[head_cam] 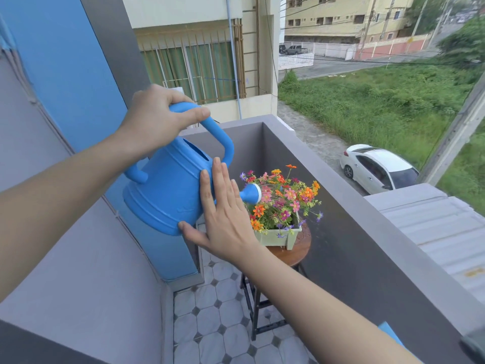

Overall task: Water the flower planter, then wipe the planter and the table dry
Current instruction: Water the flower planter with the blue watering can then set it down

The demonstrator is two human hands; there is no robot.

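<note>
A blue watering can (168, 187) is tilted forward, its white-rimmed rose (253, 193) held just above the flowers (282, 198). The flowers fill a pale green planter (280, 236) that stands on a small round wooden table (299, 252). My left hand (160, 119) grips the can's top handle. My right hand (223, 214) lies flat against the can's side with fingers spread, supporting it. Whether water is coming out is too fine to tell.
I stand on a narrow balcony with a tiled floor (217, 324). A grey parapet wall (367, 232) runs along the right, a blue wall (65, 74) on the left. A blue cloth corner (391, 332) shows by my right forearm. A white car (378, 169) is parked below.
</note>
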